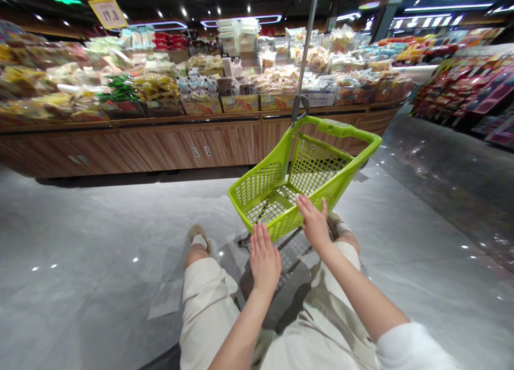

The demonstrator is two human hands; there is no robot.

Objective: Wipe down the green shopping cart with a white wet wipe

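Head view, looking forward and down along a shop aisle. A lime-green plastic shopping basket [299, 180] on a low wheeled trolley frame [289, 240], directly ahead of the knees, its near rim just past the fingertips. Right grip [315, 224] open, fingers spread flat against the basket's near wall, not wrapped around the rim. Left grip [264, 258] open too, palm forward, just beside the wall and apparently not touching. Beyond the basket, a tall metal pole [305, 51] rising from the trolley, then a wooden display counter [193, 148] heaped with bagged snacks [156, 86].

Main risk: the trolley rolling off from under open fingers, with nothing clamped on the rim; a hard push as the likely cause on the glossy tile floor [80, 236]. Next, the basket's far corner striking the counter's front, from too much speed or a poor line. Also a small front wheel [243, 242] close to the left canvas shoe [198, 236], a clipped foot being possible on any backward pull.
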